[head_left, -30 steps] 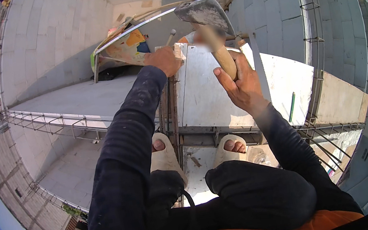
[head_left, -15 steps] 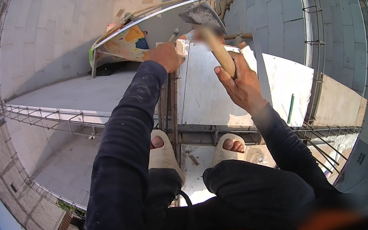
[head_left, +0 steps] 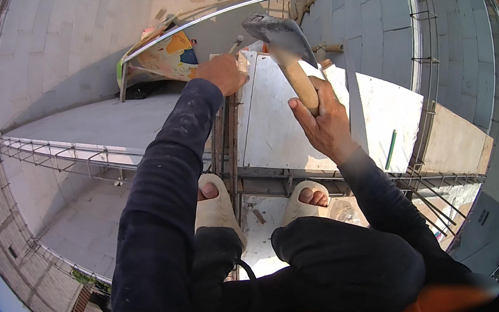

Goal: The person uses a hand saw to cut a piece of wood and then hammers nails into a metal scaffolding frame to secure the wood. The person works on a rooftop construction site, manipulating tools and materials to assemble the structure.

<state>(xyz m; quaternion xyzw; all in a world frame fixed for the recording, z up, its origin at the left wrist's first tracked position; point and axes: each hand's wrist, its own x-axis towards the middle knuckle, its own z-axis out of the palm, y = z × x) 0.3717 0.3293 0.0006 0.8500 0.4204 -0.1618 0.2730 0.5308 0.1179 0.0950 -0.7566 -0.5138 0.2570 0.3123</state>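
Observation:
My right hand (head_left: 327, 120) is wrapped round the light wooden handle (head_left: 300, 84) of a tool with a broad, dark grey metal blade (head_left: 276, 32), raised above a pale board. A blur covers the joint between handle and blade. My left hand (head_left: 219, 73) is closed at the far left corner of the pale board (head_left: 286, 121). A small pale wooden piece (head_left: 242, 62) shows right beside its fingers. What the fingers grip, if anything, is hidden. Just past that hand, a thin stick with a rounded light end (head_left: 237, 44) points up.
My feet in beige sandals (head_left: 305, 200) stand beside a narrow gap with rusty bars (head_left: 231, 152). A green pencil-like stick (head_left: 391, 149) lies on the board's right part. Steel rebar cages (head_left: 75, 153) run along the wall tops. A colourful crumpled sack (head_left: 167, 58) lies beyond my left hand.
The bladed tool has tilted in my right hand, and its blade now looks darker. The handle has come slightly nearer. My left hand stays almost in place.

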